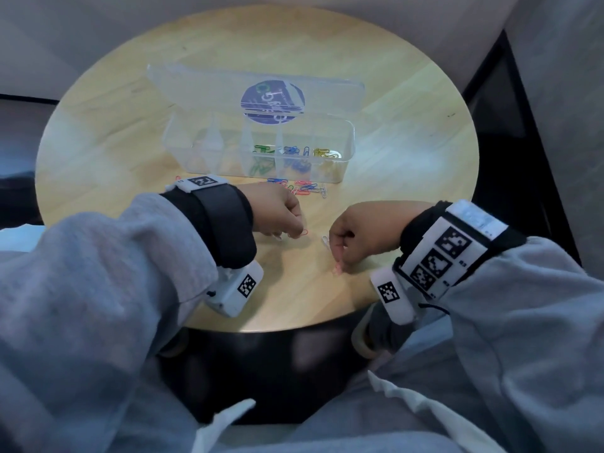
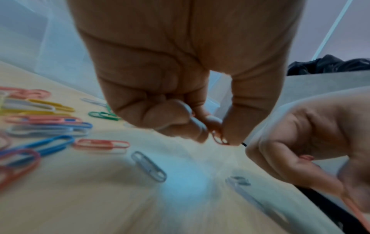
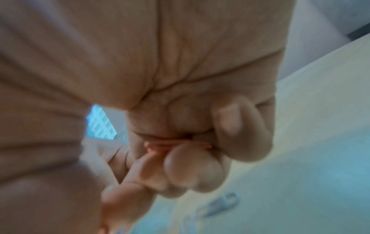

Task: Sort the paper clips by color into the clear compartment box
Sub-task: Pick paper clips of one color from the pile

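- A small red wire paper clip [image 1: 303, 232] is pinched between thumb and curled fingers of the left hand [image 1: 277, 210], low over the table.
- A pale pink wire paper clip [image 1: 338, 268] is pinched in the curled fingers of the right hand [image 1: 356, 235]; a white clip [image 1: 325, 240] lies just beside that hand.
- A loose heap of glossy coated clips [image 1: 304, 187], red, blue, pink and white, lies between the hands and the box.
- The clear plastic compartment box [image 1: 349, 148] stands beyond, its lid open; green clips [image 1: 261, 158], blue clips [image 1: 295, 158] and yellow clips [image 1: 323, 155] are seen in three neighbouring right-hand compartments, while the left compartments look empty.
- Everything rests on a round, pale wooden table [image 1: 98, 132] with a smooth, sheeny surface.
- Risks, as judged: red and pink could be confused in this bluish light; thin slick wire could slip from a fingertip pinch; clips could hook together and be carried into the wrong compartment.
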Tool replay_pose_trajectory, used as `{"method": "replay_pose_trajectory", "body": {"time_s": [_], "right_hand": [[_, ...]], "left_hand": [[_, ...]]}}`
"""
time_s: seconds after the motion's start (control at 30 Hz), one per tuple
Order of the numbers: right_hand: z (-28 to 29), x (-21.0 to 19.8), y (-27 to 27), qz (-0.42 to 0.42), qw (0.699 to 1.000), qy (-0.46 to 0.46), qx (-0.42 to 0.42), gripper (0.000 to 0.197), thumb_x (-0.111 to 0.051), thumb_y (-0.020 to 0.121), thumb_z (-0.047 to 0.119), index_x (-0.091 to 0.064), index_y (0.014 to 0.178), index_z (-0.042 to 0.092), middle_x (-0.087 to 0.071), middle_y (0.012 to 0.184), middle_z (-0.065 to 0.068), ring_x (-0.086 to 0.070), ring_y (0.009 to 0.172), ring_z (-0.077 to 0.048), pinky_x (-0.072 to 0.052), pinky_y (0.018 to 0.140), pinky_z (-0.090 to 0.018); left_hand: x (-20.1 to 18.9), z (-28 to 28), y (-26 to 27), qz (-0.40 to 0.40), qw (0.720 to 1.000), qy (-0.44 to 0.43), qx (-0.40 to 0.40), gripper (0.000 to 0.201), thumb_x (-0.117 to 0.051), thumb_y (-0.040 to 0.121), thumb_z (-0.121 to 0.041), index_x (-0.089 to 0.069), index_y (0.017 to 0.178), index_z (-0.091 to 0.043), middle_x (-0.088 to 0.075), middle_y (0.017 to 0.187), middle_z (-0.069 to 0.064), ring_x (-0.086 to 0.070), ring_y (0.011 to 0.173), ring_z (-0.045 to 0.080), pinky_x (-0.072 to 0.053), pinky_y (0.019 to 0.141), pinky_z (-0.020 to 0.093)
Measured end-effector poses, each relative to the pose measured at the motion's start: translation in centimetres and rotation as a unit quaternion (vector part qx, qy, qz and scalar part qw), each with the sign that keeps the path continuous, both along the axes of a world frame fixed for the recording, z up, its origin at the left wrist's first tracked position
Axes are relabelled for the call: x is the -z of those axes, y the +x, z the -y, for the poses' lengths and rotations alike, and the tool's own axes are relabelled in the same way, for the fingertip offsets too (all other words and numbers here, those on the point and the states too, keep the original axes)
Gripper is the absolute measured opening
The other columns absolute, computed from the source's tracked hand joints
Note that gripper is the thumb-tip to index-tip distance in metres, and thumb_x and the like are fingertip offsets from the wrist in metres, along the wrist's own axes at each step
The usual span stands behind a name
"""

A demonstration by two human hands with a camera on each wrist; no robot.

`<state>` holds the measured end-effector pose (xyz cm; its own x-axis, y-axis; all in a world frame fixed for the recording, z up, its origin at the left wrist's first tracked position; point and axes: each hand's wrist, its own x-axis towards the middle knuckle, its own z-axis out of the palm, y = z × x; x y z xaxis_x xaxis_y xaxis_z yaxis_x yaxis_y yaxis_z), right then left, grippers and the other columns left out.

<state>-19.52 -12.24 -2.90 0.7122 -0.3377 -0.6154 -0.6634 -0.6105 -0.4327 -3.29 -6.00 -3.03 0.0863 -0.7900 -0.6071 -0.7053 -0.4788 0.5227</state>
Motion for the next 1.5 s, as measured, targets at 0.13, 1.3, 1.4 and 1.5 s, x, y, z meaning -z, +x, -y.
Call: {"method": "replay_pose_trajectory", "body": {"time_s": [0.13, 1.3, 1.4, 1.5], "right_hand": [[1.1, -1.5, 0.3, 0.042, 0.997, 0.032, 0.054, 0.012, -0.065, 0.076, 0.017, -0.06, 0.066, 0.021, -0.052, 0.057, 0.009, -0.042, 0.052, -0.008, -0.037, 0.055, -0.02], [3.0, -4.0, 9.6, 0.364, 0.638, 0.497, 0.462, 0.041, -0.019, 0.085, -0.012, -0.055, 0.103, -0.006, -0.058, 0.104, -0.024, -0.062, 0.094, -0.03, -0.055, 0.08, -0.028], [3.2, -4.2, 12.3, 0.356, 0.648, 0.479, 0.473, 0.038, -0.02, 0.085, -0.011, -0.054, 0.098, -0.005, -0.056, 0.097, -0.021, -0.06, 0.088, -0.028, -0.057, 0.07, -0.024], [3.2, -4.6, 15.0, 0.333, 0.677, 0.456, 0.472, 0.033, -0.021, 0.086, -0.009, -0.053, 0.094, -0.003, -0.053, 0.09, -0.018, -0.056, 0.078, -0.024, -0.056, 0.061, -0.021]], "left_hand": [[-0.6, -0.1, 0.7, -0.038, 0.999, -0.008, -0.034, 0.024, -0.061, 0.081, -0.006, -0.05, 0.062, -0.017, -0.06, 0.069, 0.004, -0.055, 0.065, 0.015, -0.044, 0.059, 0.02], [-5.0, 0.0, 11.6, -0.378, 0.805, -0.159, -0.429, 0.023, -0.038, 0.094, -0.017, -0.059, 0.091, -0.008, -0.056, 0.1, 0.015, -0.058, 0.085, 0.021, -0.048, 0.082, 0.028], [-4.5, 0.4, 12.2, -0.384, 0.805, -0.159, -0.423, 0.022, -0.04, 0.094, -0.019, -0.059, 0.09, -0.009, -0.054, 0.102, 0.015, -0.056, 0.082, 0.02, -0.047, 0.079, 0.026], [-4.4, 0.9, 12.9, -0.386, 0.803, -0.166, -0.422, 0.023, -0.04, 0.096, -0.022, -0.058, 0.088, -0.009, -0.053, 0.097, 0.014, -0.054, 0.078, 0.019, -0.047, 0.076, 0.025]]}}
